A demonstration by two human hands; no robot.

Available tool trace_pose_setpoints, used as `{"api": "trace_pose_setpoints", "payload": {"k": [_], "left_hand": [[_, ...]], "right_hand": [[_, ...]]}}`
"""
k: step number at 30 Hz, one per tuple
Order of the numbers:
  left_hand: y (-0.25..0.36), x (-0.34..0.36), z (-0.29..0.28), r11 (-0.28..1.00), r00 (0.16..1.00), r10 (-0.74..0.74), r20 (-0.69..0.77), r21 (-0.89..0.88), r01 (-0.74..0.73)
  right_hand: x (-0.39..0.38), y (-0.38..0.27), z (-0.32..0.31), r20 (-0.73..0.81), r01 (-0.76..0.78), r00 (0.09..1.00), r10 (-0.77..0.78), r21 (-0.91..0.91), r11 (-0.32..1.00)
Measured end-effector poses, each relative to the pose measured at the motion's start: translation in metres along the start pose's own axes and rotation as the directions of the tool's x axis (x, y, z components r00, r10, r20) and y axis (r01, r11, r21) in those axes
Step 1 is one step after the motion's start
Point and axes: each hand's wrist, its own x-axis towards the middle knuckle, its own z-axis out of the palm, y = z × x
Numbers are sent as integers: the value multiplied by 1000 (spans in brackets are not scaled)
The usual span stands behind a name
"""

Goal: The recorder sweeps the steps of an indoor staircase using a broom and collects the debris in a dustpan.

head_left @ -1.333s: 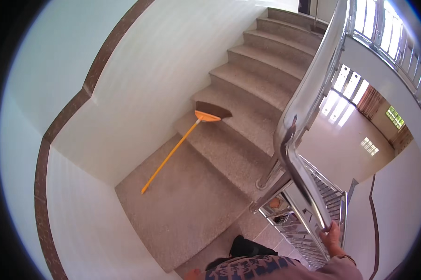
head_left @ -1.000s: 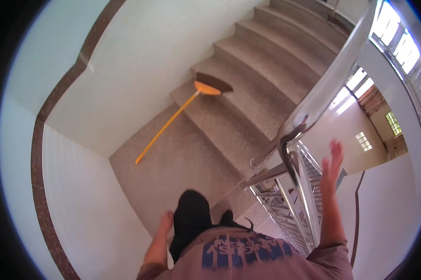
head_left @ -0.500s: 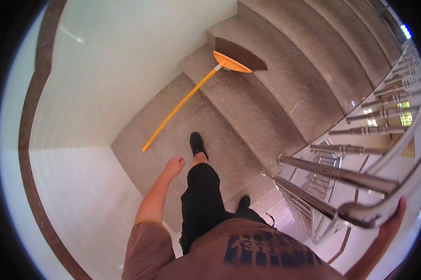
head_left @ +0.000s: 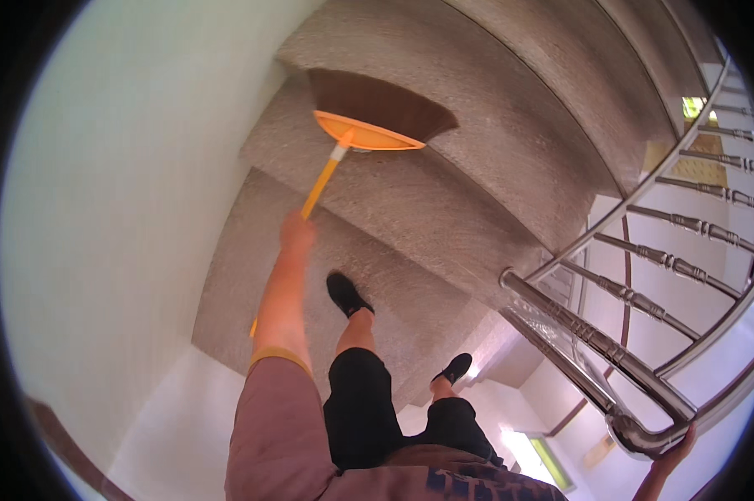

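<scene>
A broom with a yellow handle (head_left: 322, 187), an orange head (head_left: 369, 135) and dark brown bristles (head_left: 377, 98) lies slanting across the lower stairs. The bristles rest on a step up ahead. My left hand (head_left: 298, 235) is over the middle of the handle, and the handle's lower end shows just left of my forearm. Motion smears this hand and its fingers are hidden, so I cannot tell whether they have closed around the handle. At the lower right, my right hand (head_left: 676, 449) grips the curved end of the shiny metal handrail (head_left: 642, 434).
Curved brown-grey steps (head_left: 511, 100) rise toward the upper right. Metal balusters (head_left: 678, 265) and a thick metal post (head_left: 594, 338) line the right side. A pale wall (head_left: 135, 184) borders the left. My feet in black shoes (head_left: 348, 292) stand on lower steps.
My left hand has reached forward from beside my leg to the broom handle. My view has shifted and turned, and my right hand still holds the rail.
</scene>
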Motion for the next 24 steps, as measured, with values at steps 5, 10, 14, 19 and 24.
{"api": "trace_pose_setpoints", "payload": {"k": [5, 10, 14, 19, 24], "left_hand": [[0, 40, 33, 994, 999, 27, -33, 102, -24], [-7, 64, 52, 996, 995, -57, 77, -60, 61], [3, 41, 22, 993, 982, 114, 149, -33, -110], [7, -61, -69, 962, 970, 245, -5, -120, -243], [11, -124, -151, 992, 976, 109, 190, -84, -94]], "right_hand": [[2, 1, -8, -56, 83, 995, -87, -65, 994], [8, 10, -25, -40, 95, 994, -100, -113, 989], [-6, 4, -3, -141, 149, 976, -168, -133, 980], [-3, 5, 11, -67, 192, 978, -197, -74, 979], [-5, 5, 15, -91, 215, 973, -211, 36, 976]]}}
